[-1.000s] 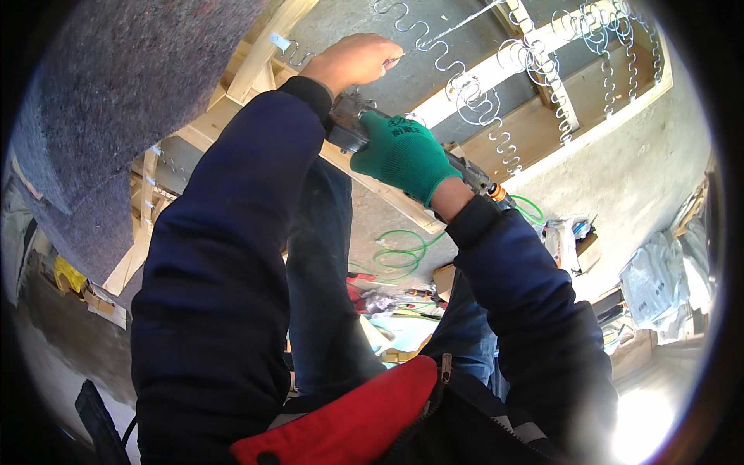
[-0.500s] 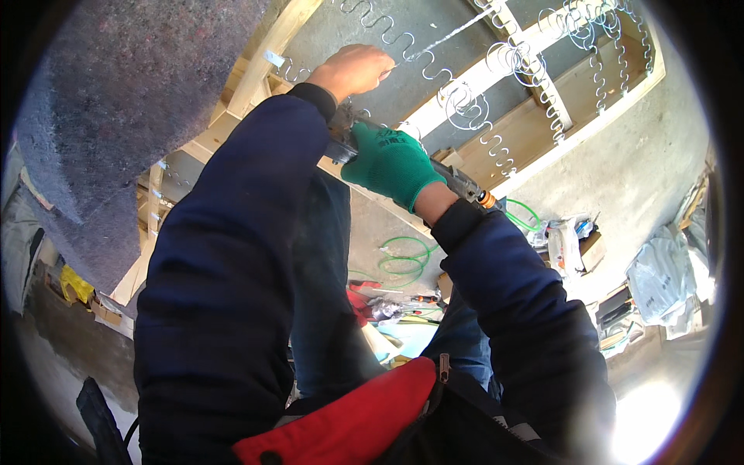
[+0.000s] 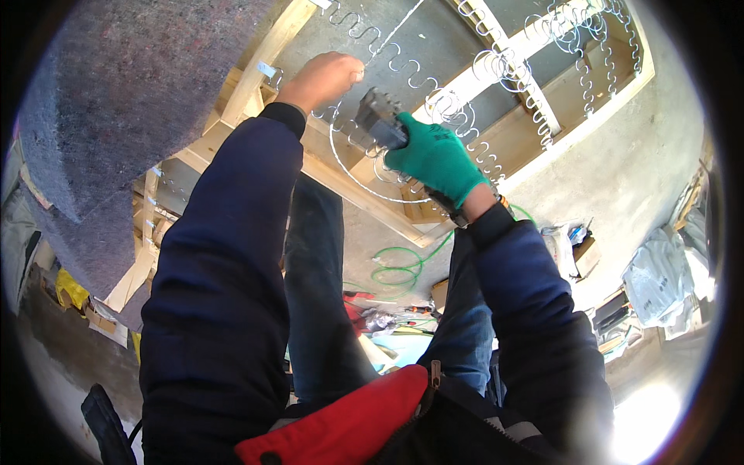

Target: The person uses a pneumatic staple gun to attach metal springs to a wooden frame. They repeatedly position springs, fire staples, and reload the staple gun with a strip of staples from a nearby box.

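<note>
Head view, clock directions being taken from the centre. At eleven o'clock the bare left hand (image 3: 324, 80) is gripping white cord (image 3: 398, 25), its fingers curling tightly; one run of cord is leading up toward twelve, and a loop is hanging below. At one o'clock the gloved right hand (image 3: 438, 159) is holding a dark power tool (image 3: 382, 122), whose head is pointing toward twelve, apart from the left hand.

Both hands are working above a pale wooden frame (image 3: 273, 50), which is spanning eleven to two o'clock; zigzag springs (image 3: 508, 68) are crossing its openings, with grey showing behind. A mottled grey-purple felt sheet (image 3: 139, 93) is covering ten o'clock.

A pale, scuffed floor (image 3: 589, 170) is extending toward two. A green hose (image 3: 422, 260) is coiling just below centre. Plastic sheeting (image 3: 659, 275) is lying at three, a yellow bag (image 3: 71, 288) near nine. Strong light is glaring at four.
</note>
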{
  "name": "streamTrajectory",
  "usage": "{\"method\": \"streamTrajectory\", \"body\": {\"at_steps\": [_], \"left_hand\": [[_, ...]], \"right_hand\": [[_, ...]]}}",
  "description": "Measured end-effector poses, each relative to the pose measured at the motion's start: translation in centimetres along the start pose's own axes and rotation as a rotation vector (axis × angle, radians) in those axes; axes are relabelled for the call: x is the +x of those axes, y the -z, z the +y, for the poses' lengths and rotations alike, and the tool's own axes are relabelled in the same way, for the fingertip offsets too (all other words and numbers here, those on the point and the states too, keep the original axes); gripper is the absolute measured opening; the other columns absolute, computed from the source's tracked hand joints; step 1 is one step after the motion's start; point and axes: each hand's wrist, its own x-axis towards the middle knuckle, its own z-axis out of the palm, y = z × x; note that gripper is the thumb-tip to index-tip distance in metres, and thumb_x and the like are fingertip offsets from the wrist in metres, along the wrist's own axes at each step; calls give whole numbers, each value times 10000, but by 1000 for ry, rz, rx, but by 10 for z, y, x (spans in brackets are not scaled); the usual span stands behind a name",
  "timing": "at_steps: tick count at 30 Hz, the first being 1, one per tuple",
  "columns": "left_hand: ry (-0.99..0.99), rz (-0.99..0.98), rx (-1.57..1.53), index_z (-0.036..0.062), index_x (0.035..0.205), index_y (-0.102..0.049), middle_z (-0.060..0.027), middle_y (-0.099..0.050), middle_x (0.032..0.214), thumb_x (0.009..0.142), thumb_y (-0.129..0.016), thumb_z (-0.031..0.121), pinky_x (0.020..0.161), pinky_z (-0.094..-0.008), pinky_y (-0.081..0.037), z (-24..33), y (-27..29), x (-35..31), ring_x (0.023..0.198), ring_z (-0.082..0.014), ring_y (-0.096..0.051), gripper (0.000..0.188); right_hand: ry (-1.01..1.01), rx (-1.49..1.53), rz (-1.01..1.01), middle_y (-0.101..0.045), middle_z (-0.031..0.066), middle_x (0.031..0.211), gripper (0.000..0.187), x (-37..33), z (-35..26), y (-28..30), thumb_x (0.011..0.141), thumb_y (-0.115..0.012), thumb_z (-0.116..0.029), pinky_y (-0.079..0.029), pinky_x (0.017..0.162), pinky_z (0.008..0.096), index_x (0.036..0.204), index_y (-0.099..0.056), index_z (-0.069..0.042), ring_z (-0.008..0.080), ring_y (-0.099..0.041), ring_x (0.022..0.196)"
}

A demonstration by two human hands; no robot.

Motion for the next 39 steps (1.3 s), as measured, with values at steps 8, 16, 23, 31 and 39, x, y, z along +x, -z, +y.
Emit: {"method": "streamTrajectory", "body": {"at_steps": [8, 16, 23, 31, 39], "left_hand": [[214, 165, -136, 66, 932, -702, -214, -732, 944, 984, -645, 247, 826, -565, -532, 19, -25, -12, 929, -457, -688, 197], [445, 618, -217, 73, 982, -729, -196, -752, 1023, 968, -649, 168, 842, -546, -548, 61, -70, -17, 969, -433, -706, 125], [579, 893, -167, 67, 1094, -733, -165, -731, 1038, 971, -617, 88, 851, -524, -533, 92, -100, -2, 968, -430, -681, 171], [664, 900, -23, 50, 1178, -652, -143, -654, 1050, 924, -636, 56, 910, -510, -465, 113, -107, 2, 1011, -374, -626, 255], [693, 832, -20, 34, 1289, -646, -140, -663, 1114, 915, -633, 59, 960, -495, -458, 110, -107, 2, 1049, -363, -618, 375]], "right_hand": [[-58, 371, 69, -741, 149, 936, 560, -37, 18, 72, 855, -787, -316, -566, 764, 371, 1324, -669, -34, 229, -714, 813], [-11, 388, 98, -714, 63, 864, 482, 4, 26, 102, 846, -786, -314, -540, 676, 303, 1231, -695, -39, 126, -653, 731], [15, 255, 2, -709, 66, 864, 462, 37, 29, 98, 834, -786, -322, -543, 684, 312, 1188, -696, -39, 127, -645, 730], [-36, 318, -103, -720, 39, 891, 410, 48, 19, 80, 858, -780, -255, -541, 692, 297, 1200, -704, -43, 119, -652, 742], [-193, 518, -95, -723, 23, 930, 385, 43, 8, 97, 907, -775, -254, -552, 706, 276, 1213, -685, -38, 97, -670, 777]]}}
